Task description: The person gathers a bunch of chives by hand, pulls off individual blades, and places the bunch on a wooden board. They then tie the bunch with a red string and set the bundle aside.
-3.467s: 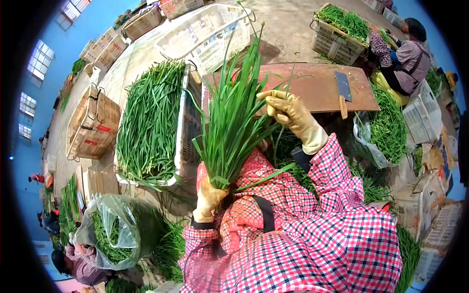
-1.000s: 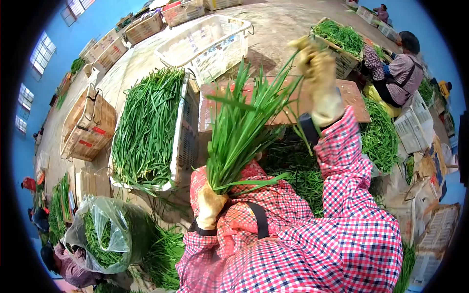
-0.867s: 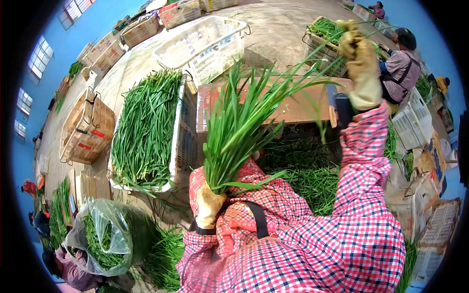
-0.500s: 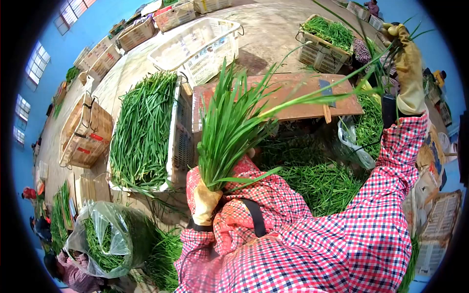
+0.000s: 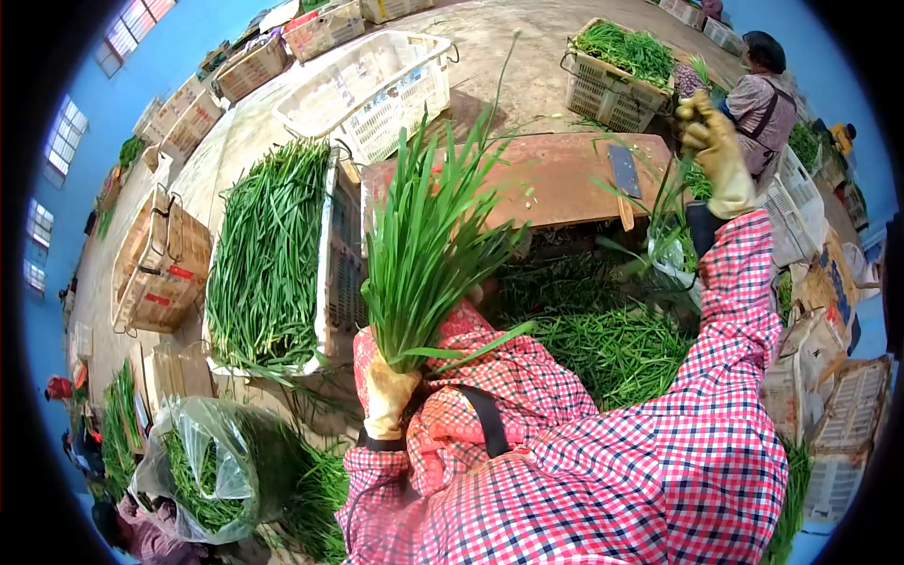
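Wrapped round the lower ends of a bunch of long green leaves (image 5: 424,250) is my left hand (image 5: 389,395), in a cream glove. The bunch fans upward in front of the board. My right hand (image 5: 713,155), also gloved, is raised at the upper right with its fingers apart. A few loose green leaves (image 5: 664,221) hang in the air just below and left of it, not visibly gripped. On the reddish-brown board (image 5: 556,184) lies a cleaver (image 5: 623,174) with a wooden handle, left of my right hand.
A white crate of green stalks (image 5: 268,264) stands left of the board, with an open white crate (image 5: 367,99) behind. Loose greens (image 5: 612,353) lie below the board. A clear bag (image 5: 202,471) is at lower left. A person (image 5: 763,104) sits at upper right near a filled crate (image 5: 617,85).
My right hand has pulled a few leaves out of the bunch toward the right, and its fingers have opened. Those leaves now fall beside it. My left hand keeps its hold.
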The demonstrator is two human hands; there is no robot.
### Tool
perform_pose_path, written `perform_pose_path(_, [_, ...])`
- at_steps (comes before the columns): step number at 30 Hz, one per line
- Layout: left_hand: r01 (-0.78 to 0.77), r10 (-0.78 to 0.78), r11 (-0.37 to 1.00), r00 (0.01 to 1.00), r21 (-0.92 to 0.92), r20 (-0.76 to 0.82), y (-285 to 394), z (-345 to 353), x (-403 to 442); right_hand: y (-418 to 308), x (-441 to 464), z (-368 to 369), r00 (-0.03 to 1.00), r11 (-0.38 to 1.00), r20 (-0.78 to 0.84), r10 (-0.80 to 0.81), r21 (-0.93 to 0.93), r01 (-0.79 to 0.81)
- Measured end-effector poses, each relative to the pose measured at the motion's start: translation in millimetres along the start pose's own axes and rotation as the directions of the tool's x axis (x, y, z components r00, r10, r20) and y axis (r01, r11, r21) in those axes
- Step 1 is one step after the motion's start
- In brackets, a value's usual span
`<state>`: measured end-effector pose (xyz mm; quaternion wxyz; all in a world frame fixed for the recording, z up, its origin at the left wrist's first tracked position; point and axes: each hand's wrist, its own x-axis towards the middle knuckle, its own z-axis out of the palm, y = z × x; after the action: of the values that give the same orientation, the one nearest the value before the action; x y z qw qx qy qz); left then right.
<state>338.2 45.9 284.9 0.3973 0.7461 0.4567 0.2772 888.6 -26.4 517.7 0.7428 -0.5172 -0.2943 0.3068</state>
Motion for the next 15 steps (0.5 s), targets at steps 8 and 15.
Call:
perform_pose_path(8, [-0.057,0.057,0.998,0.998,-0.013,0.023,8.8,0.2,2.5,88.3,17.6,110.9,0.946,0.963,0.281,0.162,-0.256,-0.089])
perform_pose_path(15, [-0.126,0.126,0.991,0.992,0.044,0.008,11.1,3.3,5.3,115.6,54.3,149.7,0.754,0.953,0.591,0.287,-0.254,-0.164])
